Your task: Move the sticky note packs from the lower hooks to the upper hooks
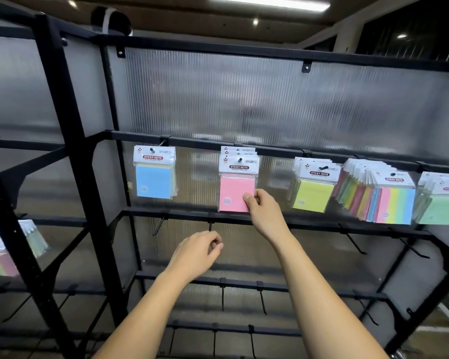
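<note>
A pink sticky note pack (235, 191) hangs at the front of a small stack on an upper hook (240, 159). My right hand (259, 207) pinches its lower right corner. My left hand (200, 251) hovers lower, fingers loosely curled around nothing, just below a bare lower hook (210, 226). Along the same upper rail hang a blue pack (154, 174), a yellow pack (314, 189), a thick bunch of multicoloured packs (385, 196) and a green pack (439, 200).
The black metal rack (70, 141) has a ribbed translucent back panel. Bare black hooks (355, 244) stick out from the lower rails. More multicoloured packs (0, 252) hang in the left bay.
</note>
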`<control>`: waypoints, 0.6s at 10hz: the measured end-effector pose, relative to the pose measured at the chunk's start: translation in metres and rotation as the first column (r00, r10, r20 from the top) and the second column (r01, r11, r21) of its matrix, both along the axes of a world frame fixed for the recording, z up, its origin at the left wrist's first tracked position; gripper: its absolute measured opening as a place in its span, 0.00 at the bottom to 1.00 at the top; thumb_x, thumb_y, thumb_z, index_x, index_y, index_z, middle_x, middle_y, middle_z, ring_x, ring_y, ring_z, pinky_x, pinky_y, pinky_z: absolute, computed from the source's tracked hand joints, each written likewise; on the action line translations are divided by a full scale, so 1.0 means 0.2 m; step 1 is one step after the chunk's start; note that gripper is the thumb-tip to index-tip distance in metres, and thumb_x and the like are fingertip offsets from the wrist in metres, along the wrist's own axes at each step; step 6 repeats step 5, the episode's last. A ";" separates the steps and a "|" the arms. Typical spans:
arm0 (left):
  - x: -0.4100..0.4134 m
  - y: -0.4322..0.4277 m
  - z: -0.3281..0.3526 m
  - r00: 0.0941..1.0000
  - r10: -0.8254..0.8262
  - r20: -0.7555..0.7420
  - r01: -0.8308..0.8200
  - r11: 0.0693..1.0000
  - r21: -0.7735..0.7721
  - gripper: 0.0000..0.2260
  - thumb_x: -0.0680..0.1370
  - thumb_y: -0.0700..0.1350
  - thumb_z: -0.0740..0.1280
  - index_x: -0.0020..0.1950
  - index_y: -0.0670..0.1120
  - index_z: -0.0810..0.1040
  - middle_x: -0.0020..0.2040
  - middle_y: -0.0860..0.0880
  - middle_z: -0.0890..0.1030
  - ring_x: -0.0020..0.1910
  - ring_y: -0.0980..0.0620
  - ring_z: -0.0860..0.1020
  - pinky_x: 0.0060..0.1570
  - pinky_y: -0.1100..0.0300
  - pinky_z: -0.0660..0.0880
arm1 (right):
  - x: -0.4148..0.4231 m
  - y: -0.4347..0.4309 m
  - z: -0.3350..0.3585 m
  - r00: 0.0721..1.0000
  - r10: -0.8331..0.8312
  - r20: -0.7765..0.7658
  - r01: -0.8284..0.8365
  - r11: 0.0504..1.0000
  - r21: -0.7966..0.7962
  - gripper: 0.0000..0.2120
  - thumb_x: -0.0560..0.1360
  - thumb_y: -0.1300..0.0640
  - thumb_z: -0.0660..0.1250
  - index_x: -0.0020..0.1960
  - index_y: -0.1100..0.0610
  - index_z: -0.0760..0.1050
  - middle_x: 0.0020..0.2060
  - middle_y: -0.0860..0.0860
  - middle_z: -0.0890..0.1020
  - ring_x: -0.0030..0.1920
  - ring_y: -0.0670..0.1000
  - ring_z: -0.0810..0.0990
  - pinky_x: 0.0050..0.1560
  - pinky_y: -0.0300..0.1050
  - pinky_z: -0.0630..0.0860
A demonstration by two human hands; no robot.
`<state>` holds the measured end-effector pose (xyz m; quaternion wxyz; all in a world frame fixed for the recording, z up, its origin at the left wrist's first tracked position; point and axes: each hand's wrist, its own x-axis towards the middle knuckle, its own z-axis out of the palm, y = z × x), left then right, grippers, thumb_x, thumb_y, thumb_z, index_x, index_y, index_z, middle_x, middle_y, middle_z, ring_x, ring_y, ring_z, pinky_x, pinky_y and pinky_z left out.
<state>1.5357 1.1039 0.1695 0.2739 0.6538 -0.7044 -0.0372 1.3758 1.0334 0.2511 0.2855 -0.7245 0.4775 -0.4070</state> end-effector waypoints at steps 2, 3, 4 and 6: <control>-0.02 -0.02 0.01 1.000 0.009 -0.003 -0.009 1.000 0.001 0.05 0.80 0.52 0.61 0.53 0.55 0.76 0.47 0.61 0.76 0.45 0.61 0.73 0.46 0.64 0.69 | 0.00 -0.05 -0.01 0.995 -0.043 -0.089 0.040 0.998 -0.040 0.12 0.82 0.50 0.58 0.46 0.56 0.71 0.37 0.47 0.75 0.35 0.42 0.70 0.33 0.37 0.64; -0.04 -0.03 0.02 1.000 0.027 -0.004 -0.027 1.000 0.003 0.05 0.80 0.51 0.61 0.53 0.55 0.76 0.46 0.61 0.76 0.44 0.61 0.73 0.47 0.63 0.70 | -0.01 -0.07 -0.04 0.989 -0.069 -0.134 0.062 0.997 -0.054 0.15 0.82 0.48 0.58 0.39 0.54 0.69 0.32 0.46 0.73 0.33 0.42 0.70 0.31 0.38 0.62; -0.04 -0.04 0.02 0.999 0.040 -0.008 -0.040 0.999 -0.008 0.05 0.80 0.51 0.62 0.53 0.55 0.76 0.46 0.60 0.76 0.44 0.61 0.73 0.47 0.63 0.70 | -0.01 -0.10 -0.09 0.985 -0.084 -0.151 0.078 0.996 -0.048 0.16 0.81 0.47 0.60 0.42 0.57 0.75 0.34 0.48 0.77 0.35 0.46 0.73 0.34 0.43 0.65; -0.05 -0.04 0.00 0.999 0.041 0.018 -0.041 0.999 0.031 0.05 0.80 0.51 0.61 0.53 0.54 0.76 0.46 0.60 0.76 0.44 0.60 0.73 0.45 0.63 0.69 | -0.02 -0.11 -0.17 0.976 -0.092 -0.200 0.106 0.993 0.061 0.16 0.81 0.49 0.62 0.50 0.60 0.81 0.42 0.53 0.83 0.43 0.52 0.79 0.42 0.40 0.68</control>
